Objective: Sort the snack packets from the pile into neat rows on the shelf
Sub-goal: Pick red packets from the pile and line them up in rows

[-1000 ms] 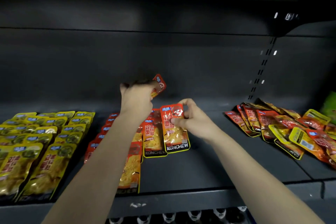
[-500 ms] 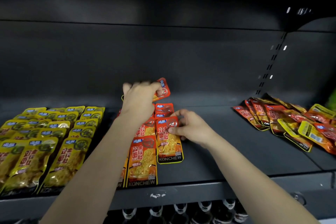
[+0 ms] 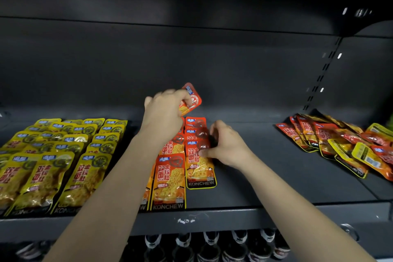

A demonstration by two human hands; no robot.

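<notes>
A dark grey metal shelf (image 3: pixel 265 187) with a matte, flat deck was seen inside a dim, dark-walled cabinet; a slotted upright (image 3: pixel 319 79) stood at two o'clock. Dark bottle tops (image 3: pixel 210 240) were seen below the shelf lip at six o'clock.

Glossy, flat, rectangular foil packets were laid out. At nine o'clock, yellow packets (image 3: pixel 53 155) were ranged in about four overlapping rows; an exact count could not be made. At the centre, orange-red packets (image 3: pixel 170 178) were set in two visible rows, the right one showing four. At three o'clock, a loose pile (image 3: pixel 340 144) of red and yellow packets was heaped, more than ten.

One orange-red held packet (image 3: pixel 192 99) was pinched, tilted, above the rows by the left hand (image 3: pixel 165 115), its fingers curled. The front packet (image 3: pixel 200 168) of the right row was pressed at its top edge by the right hand (image 3: pixel 227 144), thumb and fingers closed on it.
</notes>
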